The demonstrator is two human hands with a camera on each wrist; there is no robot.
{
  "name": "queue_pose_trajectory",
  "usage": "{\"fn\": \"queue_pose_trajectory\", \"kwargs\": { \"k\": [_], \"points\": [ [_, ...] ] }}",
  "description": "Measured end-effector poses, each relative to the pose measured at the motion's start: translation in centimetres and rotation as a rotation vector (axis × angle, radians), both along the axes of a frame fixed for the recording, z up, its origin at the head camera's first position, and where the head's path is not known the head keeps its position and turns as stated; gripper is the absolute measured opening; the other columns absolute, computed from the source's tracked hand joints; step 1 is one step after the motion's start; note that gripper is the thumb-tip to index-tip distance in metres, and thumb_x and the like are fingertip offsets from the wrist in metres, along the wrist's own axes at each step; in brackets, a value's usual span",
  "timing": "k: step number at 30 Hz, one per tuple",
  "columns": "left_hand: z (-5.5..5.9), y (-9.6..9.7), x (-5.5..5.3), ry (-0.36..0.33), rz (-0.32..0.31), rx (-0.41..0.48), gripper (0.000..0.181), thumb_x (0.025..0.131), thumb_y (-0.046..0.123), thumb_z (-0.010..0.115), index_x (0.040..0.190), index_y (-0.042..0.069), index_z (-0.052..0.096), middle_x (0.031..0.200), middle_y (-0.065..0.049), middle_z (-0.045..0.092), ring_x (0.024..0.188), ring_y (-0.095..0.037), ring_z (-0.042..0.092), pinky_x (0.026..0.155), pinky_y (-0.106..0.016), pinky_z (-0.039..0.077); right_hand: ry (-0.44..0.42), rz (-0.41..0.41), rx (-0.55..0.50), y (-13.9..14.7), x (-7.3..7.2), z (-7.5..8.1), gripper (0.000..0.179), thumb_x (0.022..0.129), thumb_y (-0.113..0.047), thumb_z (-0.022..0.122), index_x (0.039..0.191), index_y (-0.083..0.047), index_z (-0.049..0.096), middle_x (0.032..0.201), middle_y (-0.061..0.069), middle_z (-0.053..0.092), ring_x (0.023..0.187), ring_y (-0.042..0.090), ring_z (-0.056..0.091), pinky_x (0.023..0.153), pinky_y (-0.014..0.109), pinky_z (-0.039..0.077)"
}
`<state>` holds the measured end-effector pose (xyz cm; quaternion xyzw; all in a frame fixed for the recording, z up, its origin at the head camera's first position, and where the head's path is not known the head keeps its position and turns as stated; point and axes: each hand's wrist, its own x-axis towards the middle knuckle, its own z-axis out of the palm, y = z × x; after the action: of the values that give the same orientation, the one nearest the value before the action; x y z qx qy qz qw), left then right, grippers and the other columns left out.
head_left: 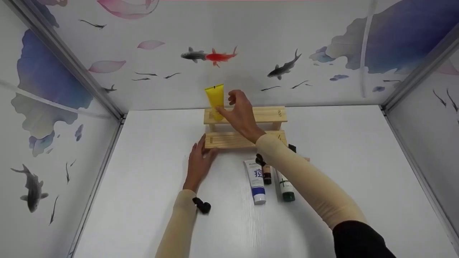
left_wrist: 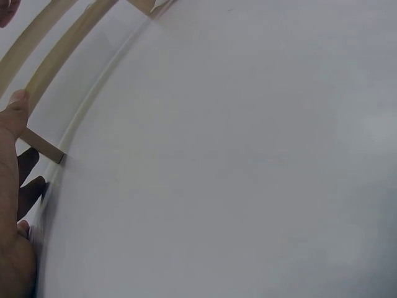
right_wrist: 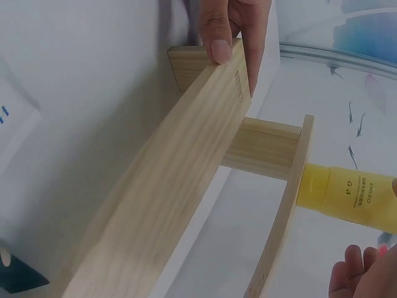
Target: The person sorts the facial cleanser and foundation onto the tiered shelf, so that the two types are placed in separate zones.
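Note:
A yellow squeeze tube (head_left: 215, 96) stands cap-down on the upper step at the left end of a two-step wooden rack (head_left: 229, 140). My right hand (head_left: 242, 114) is just right of this tube, its thumb overlapping the tube's lower part. The other fingers are loosely bent and apart from the tube in the head view. At the rack's lower left end, my left hand (head_left: 200, 163) grips the board, with the thumb on the front edge and fingers round the end. In the right wrist view, the yellow tube (right_wrist: 347, 194) rests its cap against the upper board.
In front of the rack lie a white tube with a blue band (head_left: 255, 182), a small beige tube with a black cap (head_left: 267, 175) and a white tube with a green cap (head_left: 287, 188). My right forearm partly covers them. Printed walls (head_left: 244, 28) enclose the white table (head_left: 143, 179).

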<state>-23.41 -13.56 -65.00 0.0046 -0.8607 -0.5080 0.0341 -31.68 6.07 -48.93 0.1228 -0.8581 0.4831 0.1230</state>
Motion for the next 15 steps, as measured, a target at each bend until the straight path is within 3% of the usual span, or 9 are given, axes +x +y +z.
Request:
{"fn": "queue_pose_trajectory", "kwargs": {
  "k": [8, 15],
  "points": [
    [-0.1, -0.1, 0.0, -0.004, -0.005, 0.011, 0.093, 0.100, 0.078, 0.062, 0.175, 0.032, 0.034, 0.167, -0.006, 0.053, 0.162, -0.038, 0.035, 0.132, -0.068, 0.014, 0.094, 0.029, 0.006, 2.4, 1.4, 0.1, 0.056, 0.099, -0.025, 0.087, 0.140, 0.000, 0.058, 0.127, 0.014, 0.065, 0.115, 0.031, 0.064, 0.099, 0.039, 0.056],
    [-0.5, -0.3, -0.3, 0.048, -0.026, 0.005, 0.092, 0.101, 0.075, 0.063, 0.175, 0.029, 0.033, 0.162, -0.007, 0.058, 0.147, -0.034, 0.055, 0.132, -0.064, 0.019, 0.144, 0.051, 0.029, 3.6, 2.7, 0.7, 0.054, 0.100, -0.024, 0.086, 0.139, 0.001, 0.059, 0.126, 0.015, 0.066, 0.113, 0.028, 0.065, 0.098, 0.040, 0.056]
  ]
}}
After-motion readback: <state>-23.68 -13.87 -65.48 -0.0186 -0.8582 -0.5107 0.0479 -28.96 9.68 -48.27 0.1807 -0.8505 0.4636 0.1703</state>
